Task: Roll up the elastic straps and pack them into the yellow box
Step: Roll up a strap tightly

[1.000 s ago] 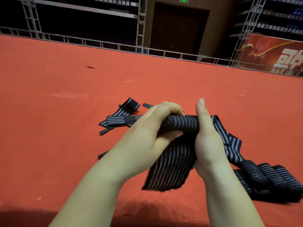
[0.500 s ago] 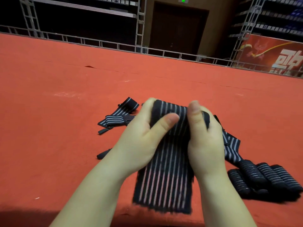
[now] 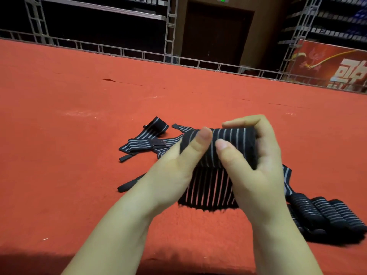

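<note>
Strap (image 3: 222,147) rolled thicker than half a second ago, loose tail shorter, left hand (image 3: 178,167) and right hand (image 3: 256,167) both grasping the roll, finished rolls (image 3: 325,215) right of the right hand.

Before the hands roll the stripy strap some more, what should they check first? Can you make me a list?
1. Left hand holds the roll: ok, its thumb presses the front of the striped strap.
2. Right hand has a grip on the roll: ok, its fingers curl over the top and its thumb presses the front.
3. Loose tail hangs free and flat: ok, it hangs straight below the roll.
4. Roll is finished: not ok, the tail is not yet wound in.
5. Rolled straps lie ready for packing: ok, they lie side by side on the red carpet.
6. Yellow box within reach: cannot tell, it is not in view.
</note>
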The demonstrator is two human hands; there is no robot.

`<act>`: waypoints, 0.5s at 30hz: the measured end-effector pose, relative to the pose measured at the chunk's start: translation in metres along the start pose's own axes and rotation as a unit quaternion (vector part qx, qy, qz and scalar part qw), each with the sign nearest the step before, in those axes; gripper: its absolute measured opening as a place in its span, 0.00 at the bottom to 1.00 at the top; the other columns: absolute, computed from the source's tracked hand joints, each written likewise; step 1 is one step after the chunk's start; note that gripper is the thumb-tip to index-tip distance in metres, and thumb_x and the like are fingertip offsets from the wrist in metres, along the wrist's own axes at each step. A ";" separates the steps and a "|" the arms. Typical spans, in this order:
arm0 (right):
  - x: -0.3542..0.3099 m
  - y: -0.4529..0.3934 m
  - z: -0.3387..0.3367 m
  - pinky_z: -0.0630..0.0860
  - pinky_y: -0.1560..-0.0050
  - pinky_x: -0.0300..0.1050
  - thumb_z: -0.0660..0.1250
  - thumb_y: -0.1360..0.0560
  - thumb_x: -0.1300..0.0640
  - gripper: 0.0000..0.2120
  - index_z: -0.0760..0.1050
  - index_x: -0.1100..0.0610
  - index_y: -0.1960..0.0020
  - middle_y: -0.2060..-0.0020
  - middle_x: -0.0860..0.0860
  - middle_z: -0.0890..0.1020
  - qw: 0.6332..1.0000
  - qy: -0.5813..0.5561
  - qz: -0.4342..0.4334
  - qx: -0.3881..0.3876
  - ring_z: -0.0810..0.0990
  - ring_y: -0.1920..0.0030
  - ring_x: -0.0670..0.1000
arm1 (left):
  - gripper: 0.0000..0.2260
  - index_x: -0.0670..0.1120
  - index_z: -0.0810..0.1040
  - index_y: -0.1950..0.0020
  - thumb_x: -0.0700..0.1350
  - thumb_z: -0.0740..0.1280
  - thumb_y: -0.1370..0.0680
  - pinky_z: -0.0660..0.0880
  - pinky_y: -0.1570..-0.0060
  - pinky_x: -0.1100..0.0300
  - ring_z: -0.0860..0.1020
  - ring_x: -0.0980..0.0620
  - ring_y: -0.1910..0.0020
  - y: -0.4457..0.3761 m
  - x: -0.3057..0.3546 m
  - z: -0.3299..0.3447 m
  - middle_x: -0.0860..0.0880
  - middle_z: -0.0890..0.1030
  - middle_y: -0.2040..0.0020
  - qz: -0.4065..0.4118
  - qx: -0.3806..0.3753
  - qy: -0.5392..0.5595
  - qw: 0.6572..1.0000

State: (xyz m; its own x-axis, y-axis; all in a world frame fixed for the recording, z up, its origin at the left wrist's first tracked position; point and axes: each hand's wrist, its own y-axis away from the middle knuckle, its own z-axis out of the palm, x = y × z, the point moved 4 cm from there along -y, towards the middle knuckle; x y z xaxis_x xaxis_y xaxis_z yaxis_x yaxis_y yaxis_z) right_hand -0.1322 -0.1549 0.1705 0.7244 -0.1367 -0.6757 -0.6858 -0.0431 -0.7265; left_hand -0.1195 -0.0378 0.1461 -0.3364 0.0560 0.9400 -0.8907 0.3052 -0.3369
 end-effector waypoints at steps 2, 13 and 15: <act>0.005 -0.002 0.000 0.70 0.66 0.32 0.65 0.34 0.47 0.12 0.72 0.54 0.57 0.69 0.46 0.74 0.999 -0.006 0.047 -0.007 0.72 0.68 0.40 | 0.21 0.52 0.77 0.44 0.65 0.61 0.27 0.74 0.43 0.61 0.79 0.61 0.45 0.000 0.004 -0.002 0.58 0.82 0.47 0.031 0.021 0.002 0.999; 0.036 0.002 0.009 0.66 0.70 0.45 0.64 0.29 0.36 0.24 0.76 0.58 0.60 0.73 0.52 0.73 0.960 -0.117 0.254 -0.024 0.71 0.72 0.50 | 0.11 0.61 0.67 0.46 0.58 0.62 0.27 0.76 0.54 0.61 0.77 0.58 0.59 0.001 0.013 -0.010 0.56 0.76 0.57 0.113 0.012 -0.158 0.981; 0.027 0.000 0.007 0.72 0.65 0.44 0.63 0.29 0.39 0.20 0.73 0.57 0.56 0.68 0.47 0.76 0.990 -0.053 0.127 -0.019 0.75 0.67 0.47 | 0.18 0.56 0.72 0.49 0.65 0.62 0.32 0.75 0.58 0.57 0.76 0.56 0.62 -0.003 0.009 -0.014 0.56 0.77 0.61 0.064 0.053 -0.079 0.993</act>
State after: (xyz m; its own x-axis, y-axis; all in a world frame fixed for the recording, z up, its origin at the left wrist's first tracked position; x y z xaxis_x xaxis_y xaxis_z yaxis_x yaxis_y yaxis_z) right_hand -0.1120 -0.1515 0.1508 0.5310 -0.0437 -0.8463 -0.8470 -0.0578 -0.5284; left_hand -0.1160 -0.0248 0.1563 -0.4847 -0.0652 0.8723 -0.8622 0.2032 -0.4639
